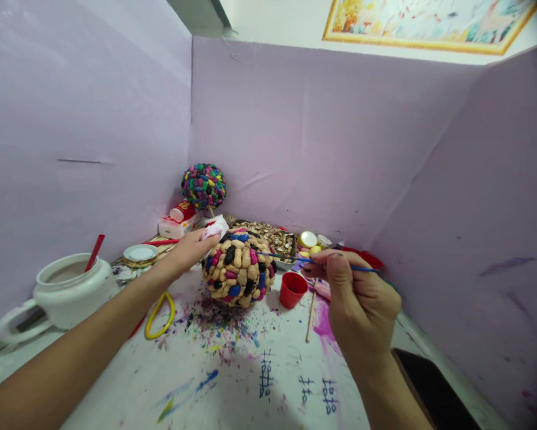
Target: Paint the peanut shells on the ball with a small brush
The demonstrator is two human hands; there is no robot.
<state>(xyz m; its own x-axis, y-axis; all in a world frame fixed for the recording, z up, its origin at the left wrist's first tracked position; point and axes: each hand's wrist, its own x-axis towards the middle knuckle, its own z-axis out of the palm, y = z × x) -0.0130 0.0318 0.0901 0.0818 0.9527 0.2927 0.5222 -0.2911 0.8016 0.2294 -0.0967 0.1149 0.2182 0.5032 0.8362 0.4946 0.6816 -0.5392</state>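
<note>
A ball covered in peanuts (240, 275) sits at the middle of the table; some peanuts are painted black, blue and pink, many are still tan. My left hand (195, 248) is closed on a crumpled white tissue (216, 227) against the ball's upper left side. Pinched in my right hand (355, 286) is a thin blue paintbrush (290, 258), its tip at the ball's upper right. Below the brush stands a small red cup (293, 291) with dark specks inside.
A fully coloured ball (204, 186) stands at the back left, near a tissue box (178, 227). A white pot (73, 289), yellow-handled scissors (159, 316), a tray of shells (277, 239), a wooden stick (311, 316) and a phone (433, 388) lie around. Walls enclose the table.
</note>
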